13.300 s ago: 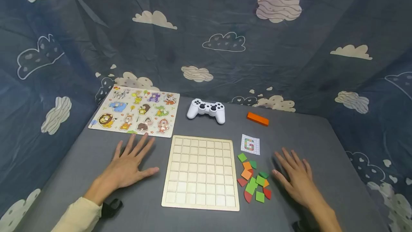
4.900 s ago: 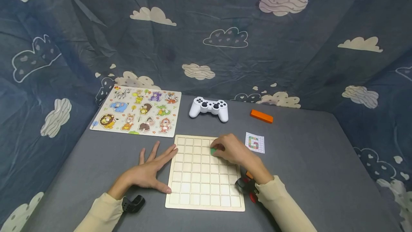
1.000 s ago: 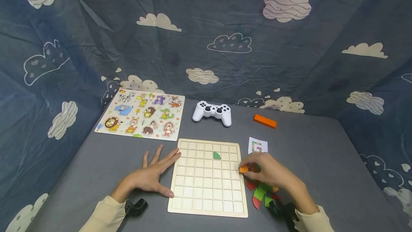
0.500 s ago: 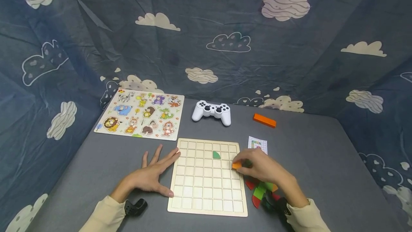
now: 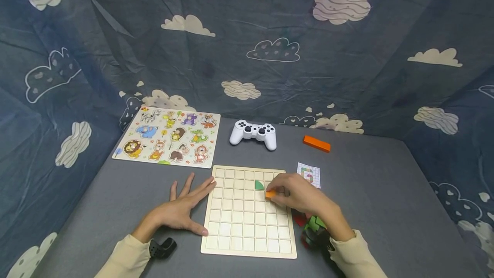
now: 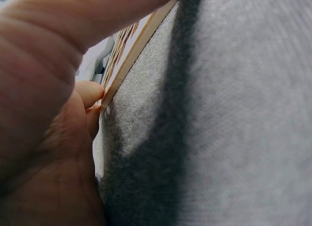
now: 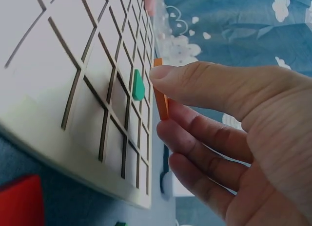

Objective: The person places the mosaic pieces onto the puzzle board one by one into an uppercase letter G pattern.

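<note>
My right hand pinches an orange tile between thumb and fingers above the wooden grid board. In the right wrist view the orange tile is held on edge, apart from the board. Close by, a green quarter-round tile lies in one of the board's cells. My left hand is spread at the board's left side, its fingertips and thumb touching the edge. The left wrist view shows the thumb and fingers along the board's side.
Green and red tiles lie right of the board, partly hidden by my right wrist. A small pattern card is behind my right hand. Farther back are an orange block, a white game controller and an animal puzzle board.
Since the earliest frame the green tile has been put on the board and my left hand has come to its edge. Over the last second my right hand has carried the orange tile leftward over the board.
</note>
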A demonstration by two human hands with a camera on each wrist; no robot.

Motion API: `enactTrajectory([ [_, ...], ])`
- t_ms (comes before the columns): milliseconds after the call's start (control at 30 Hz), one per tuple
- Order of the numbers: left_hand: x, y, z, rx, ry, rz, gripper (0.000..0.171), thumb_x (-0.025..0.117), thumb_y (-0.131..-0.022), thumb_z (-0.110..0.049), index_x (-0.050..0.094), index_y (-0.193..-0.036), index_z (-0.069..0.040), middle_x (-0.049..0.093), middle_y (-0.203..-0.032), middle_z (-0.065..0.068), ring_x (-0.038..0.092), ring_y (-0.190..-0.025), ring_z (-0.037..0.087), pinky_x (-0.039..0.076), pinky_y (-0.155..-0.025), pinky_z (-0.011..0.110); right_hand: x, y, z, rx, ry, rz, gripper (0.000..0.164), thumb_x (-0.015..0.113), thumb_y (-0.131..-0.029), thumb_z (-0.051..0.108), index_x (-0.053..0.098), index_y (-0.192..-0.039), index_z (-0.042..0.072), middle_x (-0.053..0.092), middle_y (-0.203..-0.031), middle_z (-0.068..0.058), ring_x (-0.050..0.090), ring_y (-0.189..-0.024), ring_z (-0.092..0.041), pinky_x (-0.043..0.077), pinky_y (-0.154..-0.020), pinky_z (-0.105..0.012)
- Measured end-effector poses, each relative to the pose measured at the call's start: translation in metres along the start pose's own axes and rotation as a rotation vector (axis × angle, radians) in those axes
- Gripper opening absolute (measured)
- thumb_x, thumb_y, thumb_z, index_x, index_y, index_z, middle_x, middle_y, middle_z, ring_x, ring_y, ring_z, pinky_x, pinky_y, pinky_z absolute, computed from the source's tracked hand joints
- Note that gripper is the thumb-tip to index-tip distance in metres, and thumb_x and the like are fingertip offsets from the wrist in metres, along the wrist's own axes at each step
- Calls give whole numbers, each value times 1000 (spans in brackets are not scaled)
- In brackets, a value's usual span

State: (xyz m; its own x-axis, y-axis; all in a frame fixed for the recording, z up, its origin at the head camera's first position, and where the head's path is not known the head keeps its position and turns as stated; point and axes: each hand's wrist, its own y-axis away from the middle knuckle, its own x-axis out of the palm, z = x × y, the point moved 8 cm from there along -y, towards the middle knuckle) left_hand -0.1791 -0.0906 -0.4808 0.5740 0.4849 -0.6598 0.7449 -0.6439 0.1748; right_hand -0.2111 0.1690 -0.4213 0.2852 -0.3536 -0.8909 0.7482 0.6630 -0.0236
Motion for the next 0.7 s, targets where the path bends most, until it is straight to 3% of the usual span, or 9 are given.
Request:
enactTrajectory([
  [267, -2, -2, -2, 14, 1, -6, 120, 86, -73, -50, 15, -162, -15, 1, -170, 9, -27, -147, 50, -28, -99, 76, 0, -11, 5, -24, 2, 1, 20, 77, -88, 18, 77, -108, 15, 74, -107, 7, 65, -99, -9, 55, -88, -34],
  [500, -1, -3, -1, 13, -8, -6, 120, 85, -73, -52, 14, -163, -16, 1, -170, 8, -26, -147, 49, -28, -100, 76, -4, -26, 11, -73, 7, -16, 19, 77, -88, 16, 77, -106, 12, 74, -104, 3, 68, -92, -13, 55, -80, -31],
  [700, -1, -1, 0, 7, -11, -7, 121, 86, -71, -52, 16, -162, -15, 2, -170, 9, -26, -147, 50, -29, -99, 76, 3, -40, 11, -21, 26, -6, 18, 77, -88, 18, 78, -106, 17, 72, -101, 7, 65, -85, -10, 52, -74, -25],
])
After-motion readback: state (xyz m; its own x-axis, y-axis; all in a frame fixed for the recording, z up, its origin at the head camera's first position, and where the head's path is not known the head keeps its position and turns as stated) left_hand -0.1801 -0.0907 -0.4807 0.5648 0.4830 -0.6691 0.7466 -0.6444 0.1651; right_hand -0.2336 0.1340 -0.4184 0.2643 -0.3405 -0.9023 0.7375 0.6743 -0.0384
